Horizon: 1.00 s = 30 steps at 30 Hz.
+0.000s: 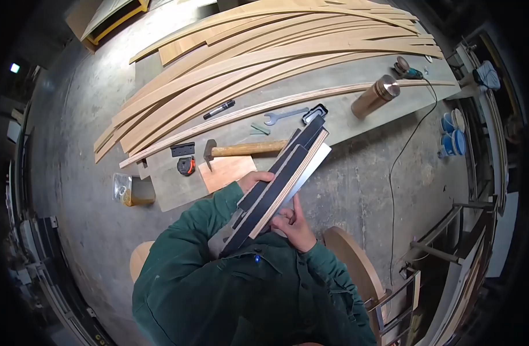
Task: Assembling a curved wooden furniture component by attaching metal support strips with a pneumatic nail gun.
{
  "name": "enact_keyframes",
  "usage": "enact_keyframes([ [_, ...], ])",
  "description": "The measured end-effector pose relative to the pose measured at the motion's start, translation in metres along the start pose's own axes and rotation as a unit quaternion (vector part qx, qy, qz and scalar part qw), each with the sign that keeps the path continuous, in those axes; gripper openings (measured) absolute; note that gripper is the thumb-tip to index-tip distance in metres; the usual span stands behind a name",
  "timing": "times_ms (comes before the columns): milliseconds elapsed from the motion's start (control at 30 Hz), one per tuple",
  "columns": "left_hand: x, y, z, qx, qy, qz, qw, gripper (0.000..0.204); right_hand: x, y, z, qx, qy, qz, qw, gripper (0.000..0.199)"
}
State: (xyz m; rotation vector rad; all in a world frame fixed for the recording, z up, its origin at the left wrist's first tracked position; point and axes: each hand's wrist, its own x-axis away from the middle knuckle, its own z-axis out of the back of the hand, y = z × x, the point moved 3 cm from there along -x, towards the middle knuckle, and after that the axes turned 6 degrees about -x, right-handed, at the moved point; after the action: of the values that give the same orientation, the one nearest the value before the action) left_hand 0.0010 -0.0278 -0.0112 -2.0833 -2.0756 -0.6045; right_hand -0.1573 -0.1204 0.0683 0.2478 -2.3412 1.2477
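Layered black-and-wood bundle (274,193), tilted; left hand (254,180) and right hand (297,226) both hold it, opposite sides, likely for balance. Hammer (247,149) by near edge of counter (167,187), probably for reach.

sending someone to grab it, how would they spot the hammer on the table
On the grey table, find the pile of long wood strips. On its near side, between the tape measure and the held boards, lies the hammer, head to the left. Its light wooden handle sets it apart from the grey wrench.
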Motion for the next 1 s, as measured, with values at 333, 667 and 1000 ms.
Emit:
enact_keyframes([
  [333,-0.085,0.158,-0.042,-0.159,-0.033,-0.129,0.978,0.051,-0.143,-0.113,-0.011,0.125,0.091,0.115,0.981,0.081],
  [667,-0.1,0.315,-0.039,-0.233,0.154,-0.329,0.902,0.041,-0.334,-0.192,0.012,0.044,0.026,0.125,0.991,0.053],
  [1000,-0.038,0.285,0.0,-0.661,0.468,-0.354,0.469,0.048,-0.418,-0.151,0.051,0.21,0.017,0.059,0.976,0.053],
])
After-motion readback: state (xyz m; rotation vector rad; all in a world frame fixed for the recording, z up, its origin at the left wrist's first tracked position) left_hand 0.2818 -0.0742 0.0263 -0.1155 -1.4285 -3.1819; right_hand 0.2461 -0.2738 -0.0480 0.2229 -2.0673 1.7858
